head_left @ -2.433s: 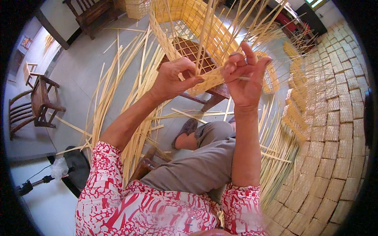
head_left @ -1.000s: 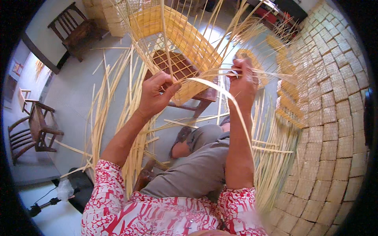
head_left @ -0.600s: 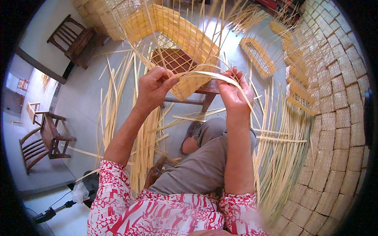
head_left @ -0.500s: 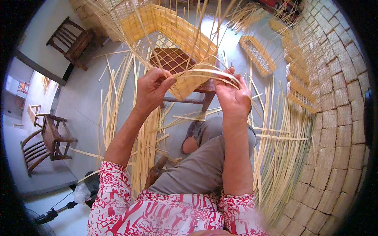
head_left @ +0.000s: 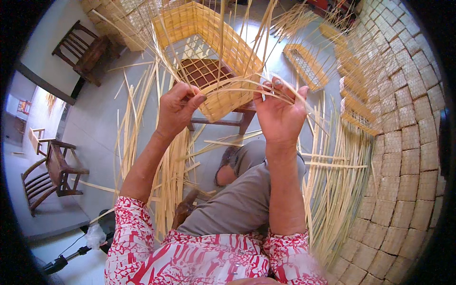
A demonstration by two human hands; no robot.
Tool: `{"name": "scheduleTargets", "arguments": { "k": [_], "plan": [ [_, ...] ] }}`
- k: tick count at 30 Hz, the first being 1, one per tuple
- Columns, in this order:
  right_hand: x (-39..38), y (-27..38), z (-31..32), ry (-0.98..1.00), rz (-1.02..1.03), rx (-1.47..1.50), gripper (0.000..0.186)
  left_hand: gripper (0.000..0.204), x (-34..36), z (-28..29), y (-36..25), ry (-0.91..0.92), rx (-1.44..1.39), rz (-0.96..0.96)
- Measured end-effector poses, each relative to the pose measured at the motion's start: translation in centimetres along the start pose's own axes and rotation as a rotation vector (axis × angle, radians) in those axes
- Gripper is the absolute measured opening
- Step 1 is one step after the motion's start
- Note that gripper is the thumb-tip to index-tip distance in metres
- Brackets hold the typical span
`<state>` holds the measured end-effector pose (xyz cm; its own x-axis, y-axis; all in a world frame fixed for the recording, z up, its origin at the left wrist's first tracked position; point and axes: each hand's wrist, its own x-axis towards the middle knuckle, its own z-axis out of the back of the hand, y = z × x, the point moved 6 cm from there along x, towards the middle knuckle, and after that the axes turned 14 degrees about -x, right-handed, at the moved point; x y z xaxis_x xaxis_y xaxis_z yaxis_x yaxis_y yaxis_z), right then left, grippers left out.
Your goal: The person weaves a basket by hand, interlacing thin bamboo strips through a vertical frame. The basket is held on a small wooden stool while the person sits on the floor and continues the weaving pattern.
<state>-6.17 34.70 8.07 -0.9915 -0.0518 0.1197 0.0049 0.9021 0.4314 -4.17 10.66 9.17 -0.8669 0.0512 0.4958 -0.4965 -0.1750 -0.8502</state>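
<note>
A half-woven yellow bamboo basket [head_left: 228, 100], with an open lattice base and long upright stakes, rests tilted on a brown wooden stool [head_left: 245, 121]. At its near left corner my left hand [head_left: 179, 108] is closed in a pinch on a thin bamboo strip by the rim. My right hand [head_left: 283, 114], palm turned up, is at the near right corner. Several pale bamboo strips [head_left: 246, 83] bow along the near wall and run through its curled fingers, their ends sticking out past the thumb. Where these strips enter the weave is hard to make out.
Loose bamboo strips [head_left: 339, 190] lie on the floor at both sides. Unfinished baskets [head_left: 308, 66] stand at far right, beside a wall of stacked woven pieces [head_left: 403, 190]. Wooden chairs [head_left: 59, 168] are at left. A black stand [head_left: 61, 263] is at lower left.
My right hand has shifted a little and opened its palm more upward, its fingers more raised and the strips fanned out. My left hand keeps its pinch at the corner.
</note>
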Motion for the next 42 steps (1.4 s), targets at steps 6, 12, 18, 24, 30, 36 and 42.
{"name": "scheduleTargets", "arguments": {
  "k": [6, 12, 18, 24, 30, 36, 42],
  "plan": [
    [-0.7, 0.7, -1.1, 0.076, 0.040, -0.234, 0.065, 0.018, 0.0, 0.4, 1.0, 0.153, -0.012, -0.053],
    [-2.0, 1.1, -3.3, 0.129, 0.326, -1.151, 0.087, 0.018, 0.5, 0.7, 1.0, 0.303, 0.052, 0.020],
    [-1.7, 0.2, 2.1, -0.112, 0.081, -1.100, 0.046, 0.013, 0.5, 3.9, 3.4, 0.375, -0.030, 0.263],
    [-2.7, 0.2, 3.3, -0.236, 0.363, -1.231, 0.012, 0.014, -0.2, 6.9, 5.8, 0.369, -0.032, 0.244],
    [-5.6, -7.5, 3.7, 0.206, -0.634, -1.250, 0.021, 0.017, -0.5, 7.1, 5.8, 0.352, 0.014, 0.198],
    [-3.4, -7.2, 6.1, -0.207, -0.366, -0.452, 0.026, 0.018, -0.6, 7.4, 6.0, 0.360, 0.013, 0.213],
    [-1.9, -6.2, 6.0, -0.077, -0.165, -0.402, 0.035, 0.018, -0.4, 7.1, 6.1, 0.338, -0.054, 0.211]
  ]
}}
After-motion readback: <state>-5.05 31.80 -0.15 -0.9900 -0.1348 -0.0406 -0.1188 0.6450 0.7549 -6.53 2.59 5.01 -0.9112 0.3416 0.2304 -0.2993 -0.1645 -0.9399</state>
